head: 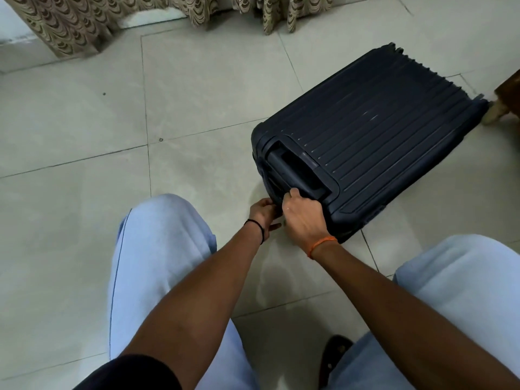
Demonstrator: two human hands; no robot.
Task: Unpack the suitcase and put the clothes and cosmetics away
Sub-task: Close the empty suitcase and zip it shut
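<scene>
While I'm crouched on the tiled floor [84, 114], the dark ribbed suitcase [380, 130] lies flat and zipped shut right in front of both hands, its long axis running away from them toward the upper right, wheels at the far end. My right hand [301, 218] is curled at the near corner just below the recessed handle [295, 173], thumb up against the shell, looks like it's pinching something at the seam, probably the zip pull, though the pull itself is hidden under my fingers. My left hand [263, 211] is tucked in just beside it on the left, fingers bent against the same corner, steadying it I'd guess. Both are about equally close, so the zip would have to travel away from them round the edge. Nothing of the clothes or cosmetics is visible yet since the lid's down. Patterned curtains [70, 21] hang well beyond my hands.
</scene>
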